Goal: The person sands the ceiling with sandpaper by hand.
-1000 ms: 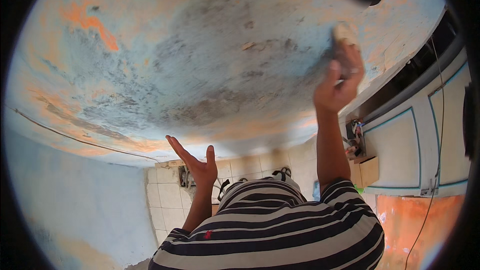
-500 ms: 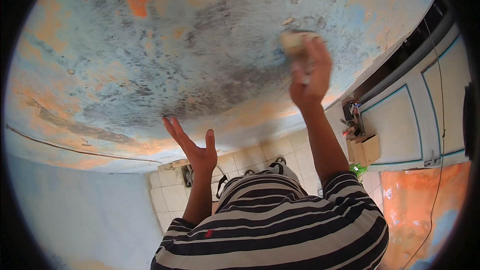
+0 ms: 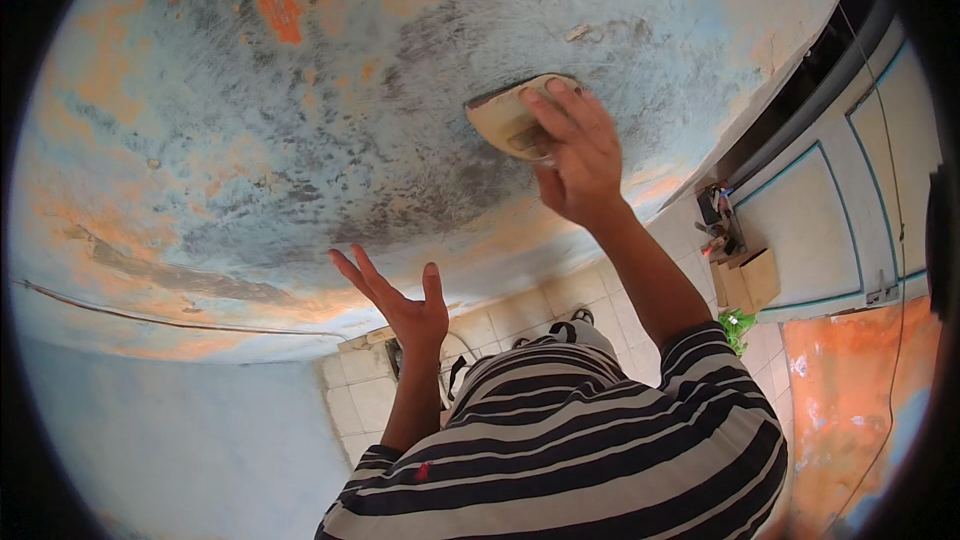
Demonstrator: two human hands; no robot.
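Observation:
My right hand [image 3: 582, 155] presses a beige-backed piece of sandpaper [image 3: 505, 115] with a dark edge flat against the wall [image 3: 380, 70]. Its fingers lie over the sheet's right side, and the face toward the wall is hidden. Around it the wall is patchy: pale blue paint with dark scuffed areas and orange spots. Lower and to the left, my left hand [image 3: 408, 315] is open and holds nothing. Its fingers are spread close to the wall's dark patch; I cannot tell whether the fingertips touch it.
A thin cable [image 3: 180, 323] runs along the wall at lower left. To the right stand a pale door [image 3: 800, 230] with blue trim, a cardboard box [image 3: 750, 282] and a green plant [image 3: 736, 328]. Tiled floor [image 3: 360, 405] lies below. A cord [image 3: 900, 240] hangs at far right.
My right hand has swept the sandpaper left and slightly down across the wall. The left hand keeps its spread pose, and the whole view has shifted a little.

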